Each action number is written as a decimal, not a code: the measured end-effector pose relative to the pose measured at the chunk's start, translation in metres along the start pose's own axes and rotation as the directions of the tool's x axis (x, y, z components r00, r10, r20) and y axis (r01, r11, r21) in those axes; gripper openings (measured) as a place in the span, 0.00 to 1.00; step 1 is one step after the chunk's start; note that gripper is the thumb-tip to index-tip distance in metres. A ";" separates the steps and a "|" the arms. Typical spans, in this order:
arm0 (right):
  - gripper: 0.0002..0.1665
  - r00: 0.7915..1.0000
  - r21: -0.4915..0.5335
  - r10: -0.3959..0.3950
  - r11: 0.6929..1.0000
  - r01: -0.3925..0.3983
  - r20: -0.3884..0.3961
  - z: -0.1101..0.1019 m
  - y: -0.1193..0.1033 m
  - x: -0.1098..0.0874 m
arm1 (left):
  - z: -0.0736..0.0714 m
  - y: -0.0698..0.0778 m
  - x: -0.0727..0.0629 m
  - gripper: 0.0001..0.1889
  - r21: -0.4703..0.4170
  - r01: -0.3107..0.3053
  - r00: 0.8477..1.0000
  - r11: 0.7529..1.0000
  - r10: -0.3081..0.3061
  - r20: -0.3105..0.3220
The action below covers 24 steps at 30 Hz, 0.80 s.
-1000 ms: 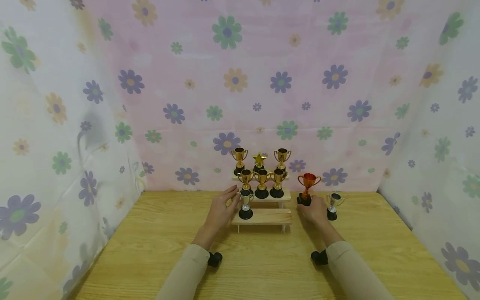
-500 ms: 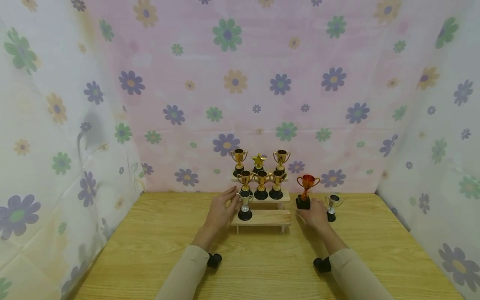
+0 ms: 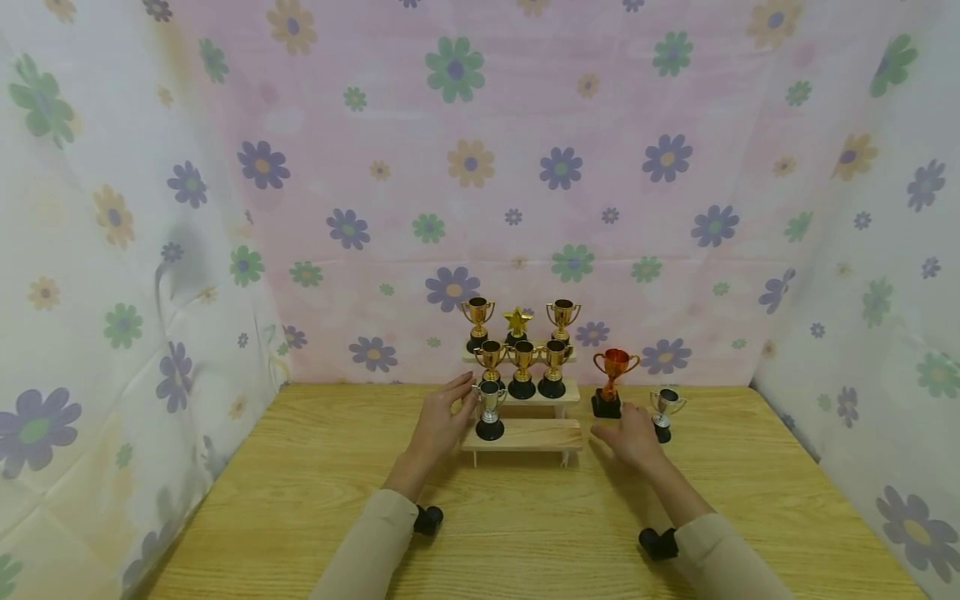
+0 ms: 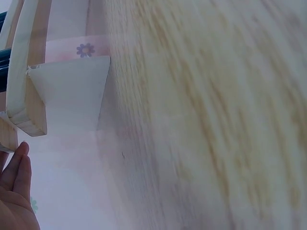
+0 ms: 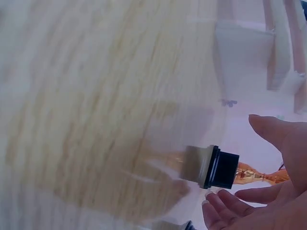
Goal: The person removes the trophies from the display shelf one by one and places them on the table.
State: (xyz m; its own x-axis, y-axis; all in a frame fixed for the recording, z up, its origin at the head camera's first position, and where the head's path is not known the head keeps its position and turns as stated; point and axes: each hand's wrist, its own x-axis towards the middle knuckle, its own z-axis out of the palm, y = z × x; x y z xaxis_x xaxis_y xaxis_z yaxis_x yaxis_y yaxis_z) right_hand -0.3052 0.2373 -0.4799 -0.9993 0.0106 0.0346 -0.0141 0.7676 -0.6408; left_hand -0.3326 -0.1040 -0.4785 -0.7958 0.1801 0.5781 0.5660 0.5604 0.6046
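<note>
My left hand [image 3: 442,423] is at the left side of a small tiered wooden stand [image 3: 536,433], its fingers nearly straight. In the left wrist view its fingertips are at the end of a step [image 4: 8,136]. Beside them, a silver trophy cup [image 3: 491,410] stands upright on the lowest step. My right hand [image 3: 632,435] is just in front of a bronze-orange trophy cup [image 3: 615,371], which stands on the table right of the stand. In the right wrist view, thumb and fingers are spread, with the cup's black base [image 5: 223,167] beyond them, ungripped.
Another silver trophy cup [image 3: 666,408] stands right of my right hand. Three gold cups [image 3: 523,367] fill the middle step. The top step bears a gold star trophy [image 3: 517,323] between two gold cups [image 3: 562,317]. Behind the wooden table [image 3: 510,533] hangs a flowered cloth [image 3: 510,125].
My right hand has let go of the bronze-orange cup and drawn back slightly toward me, while the cup stays standing. The left hand keeps its place.
</note>
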 end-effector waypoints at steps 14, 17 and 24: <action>0.47 0.998 0.021 -0.057 0.998 0.057 0.009 -0.014 -0.017 -0.022 | 0.001 -0.002 0.000 0.18 -0.008 0.005 1.000 1.000 -0.005 0.009; 0.45 0.996 0.031 -0.087 0.996 0.087 -0.008 -0.015 -0.020 -0.025 | 0.001 -0.003 0.000 0.18 -0.006 -0.011 1.000 1.000 0.011 0.000; 0.43 0.992 0.053 -0.126 0.991 0.127 -0.027 -0.015 -0.032 -0.034 | 0.002 -0.005 0.001 0.18 0.000 -0.019 1.000 1.000 0.019 -0.009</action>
State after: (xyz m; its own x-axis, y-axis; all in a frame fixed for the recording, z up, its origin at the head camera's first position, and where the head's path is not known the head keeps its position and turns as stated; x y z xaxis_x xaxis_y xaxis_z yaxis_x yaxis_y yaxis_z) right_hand -0.2705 0.2219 -0.4490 -0.9884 -0.0690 0.1354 -0.1427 0.7280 -0.6706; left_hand -0.3366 -0.1049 -0.4826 -0.7828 0.1835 0.5946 0.5812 0.5568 0.5934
